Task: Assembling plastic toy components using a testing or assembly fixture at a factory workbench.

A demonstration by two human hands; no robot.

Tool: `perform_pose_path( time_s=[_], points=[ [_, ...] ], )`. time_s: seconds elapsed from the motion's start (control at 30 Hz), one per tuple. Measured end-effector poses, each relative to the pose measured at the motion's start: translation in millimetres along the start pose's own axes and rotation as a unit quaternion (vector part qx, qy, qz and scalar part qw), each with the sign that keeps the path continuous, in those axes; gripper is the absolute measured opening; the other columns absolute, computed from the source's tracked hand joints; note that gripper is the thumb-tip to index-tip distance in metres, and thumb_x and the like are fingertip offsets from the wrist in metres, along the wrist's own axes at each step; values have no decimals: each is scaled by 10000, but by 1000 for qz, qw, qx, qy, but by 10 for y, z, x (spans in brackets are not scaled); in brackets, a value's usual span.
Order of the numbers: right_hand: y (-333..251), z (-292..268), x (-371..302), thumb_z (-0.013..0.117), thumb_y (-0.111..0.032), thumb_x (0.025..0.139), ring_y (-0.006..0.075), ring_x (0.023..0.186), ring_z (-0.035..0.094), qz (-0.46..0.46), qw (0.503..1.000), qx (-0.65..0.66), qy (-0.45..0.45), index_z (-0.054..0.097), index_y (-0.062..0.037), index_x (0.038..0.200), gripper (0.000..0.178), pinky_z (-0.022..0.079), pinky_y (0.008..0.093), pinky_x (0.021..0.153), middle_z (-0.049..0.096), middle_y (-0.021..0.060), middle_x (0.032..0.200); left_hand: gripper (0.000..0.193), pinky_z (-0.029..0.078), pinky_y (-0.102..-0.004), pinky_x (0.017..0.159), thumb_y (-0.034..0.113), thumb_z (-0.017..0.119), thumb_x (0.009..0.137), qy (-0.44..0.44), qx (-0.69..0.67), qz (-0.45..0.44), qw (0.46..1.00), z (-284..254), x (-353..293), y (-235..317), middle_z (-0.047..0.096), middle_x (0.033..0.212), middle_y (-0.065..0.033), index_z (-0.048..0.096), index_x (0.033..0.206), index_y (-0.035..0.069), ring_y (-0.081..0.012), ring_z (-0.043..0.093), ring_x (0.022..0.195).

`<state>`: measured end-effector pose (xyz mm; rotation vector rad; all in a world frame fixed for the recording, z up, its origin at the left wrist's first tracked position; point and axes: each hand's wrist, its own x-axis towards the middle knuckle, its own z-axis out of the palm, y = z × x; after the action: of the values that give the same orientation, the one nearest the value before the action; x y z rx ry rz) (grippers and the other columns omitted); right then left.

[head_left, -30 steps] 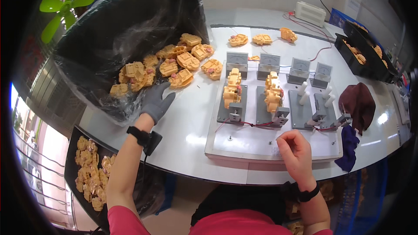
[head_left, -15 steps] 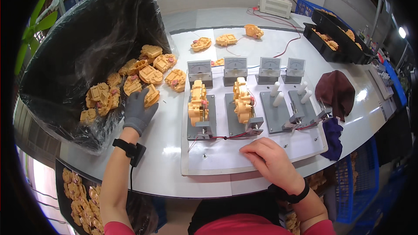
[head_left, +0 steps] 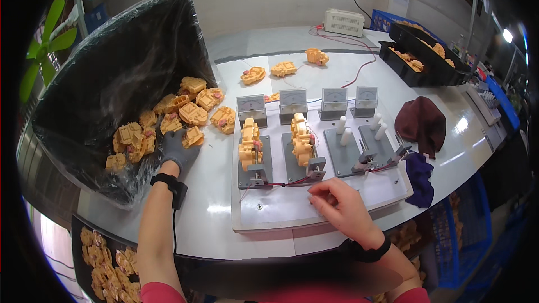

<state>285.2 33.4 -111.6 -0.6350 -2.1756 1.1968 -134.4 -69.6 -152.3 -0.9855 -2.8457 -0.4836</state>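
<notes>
My left hand [head_left: 178,150], in a grey glove, reaches to the mouth of a black plastic bag. Its fingers and thumb close around a yellow plastic gear housing [head_left: 192,137]; the fingertips are partly hidden. Several similar housings [head_left: 193,113] are heaped beside it. My bare right hand [head_left: 339,205] hovers over the front of a white test board [head_left: 281,219]. Its fingers are loosely curled, a gap shows between thumb and forefinger, and I see nothing held. Yellow gear housings sit upright in the left fixture [head_left: 250,146] and the second fixture [head_left: 303,140], wires attached.
Two more grey fixtures [head_left: 343,148] carry white pegs. Analog meters [head_left: 293,101] line the board's back. Loose housings [head_left: 283,68] lie behind them. Brown cloth [head_left: 421,126] and purple cloth [head_left: 419,179] lie at right. Black trays [head_left: 412,73] and a power supply [head_left: 344,23] stand farther back.
My left hand has pushed slightly deeper among the housings, and the one at its fingers has tipped. My right thumb has drawn closer to its fingers. The whole view has shifted a little.
</notes>
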Motion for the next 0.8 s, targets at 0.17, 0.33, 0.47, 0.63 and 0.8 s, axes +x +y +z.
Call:
perform_pose_path(
  time_s=[0.17, 0.33, 0.47, 0.63, 0.8],
  points=[
    [61, -3, -37, 632, -78, 908, 175, 701, 587, -20, 1000, 11, 6, 640, -16, 1033, 139, 481, 283, 642, 615, 94, 901, 715, 389, -402, 1075, 346, 759, 694, -23, -43, 9, 999, 17, -1, -25, 409, 1366, -226, 515, 1332, 134, -388, 450, 1264],
    [101, -29, 26, 603, -54, 919, 169, 698, 575, -44, 999, 0, 15, 637, -19, 1054, 144, 468, 271, 641, 617, 100, 914, 775, 388, -440, 1069, 290, 757, 709, 14, 13, 52, 998, -94, -137, -125, 407, 1362, -234, 426, 1395, 152, -407, 428, 1267],
    [209, -8, 32, 586, -38, 936, 145, 724, 566, -50, 997, 44, 44, 628, -12, 1053, 127, 463, 254, 654, 610, 86, 911, 696, 389, -426, 1057, 240, 743, 806, 95, -139, 198, 966, -363, -730, 173, 457, 1333, -203, 426, 1411, 106, -361, 445, 1256],
    [97, -70, -54, 609, -28, 926, 104, 804, 573, 13, 979, 192, 67, 627, -16, 1063, 139, 458, 236, 703, 614, 42, 952, 616, 407, -411, 1045, 179, 672, 886, -16, -333, 122, 935, -314, -1931, 497, 436, 1414, -156, 407, 1429, 60, -296, 447, 1303],
    [-512, -557, 157, 661, -39, 875, 115, 835, 588, -109, 988, -104, 18, 617, -33, 1104, 234, 458, 244, 703, 611, 49, 988, 508, 424, -415, 1026, 194, 531, 944, 17, -421, 42, 906, -9, -2487, 503, 486, 1364, -187, 428, 1401, -3, -317, 491, 1260]
  ],
)
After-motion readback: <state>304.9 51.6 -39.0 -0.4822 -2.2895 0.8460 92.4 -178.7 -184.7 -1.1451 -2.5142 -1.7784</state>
